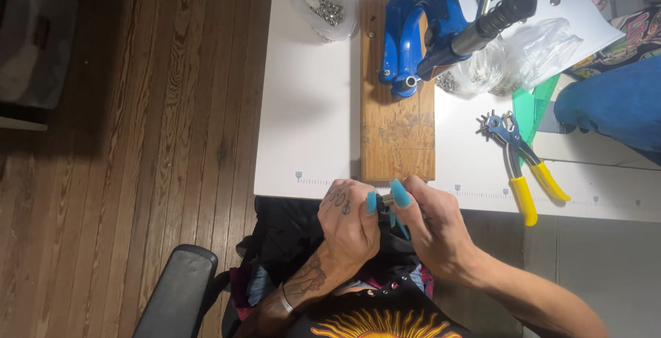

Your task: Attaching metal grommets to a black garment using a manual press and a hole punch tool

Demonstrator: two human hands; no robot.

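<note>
My left hand (350,219) and my right hand (428,222) meet at the near edge of the white table (306,124), both pinching a small silver metal piece (387,200) against black fabric (286,231) that lies in my lap. Long turquoise nails frame the metal piece. Just beyond my hands a wooden board (398,131) carries a blue hand press (416,28) with a black-handled lever (499,13).
A clear bag of silver eyelets (327,4) sits left of the press, and more clear bags (523,59) lie to its right. Yellow-handled punch pliers (520,166) rest on the table right of the board. Wooden floor (151,124) lies left; a black chair arm (179,290) is near.
</note>
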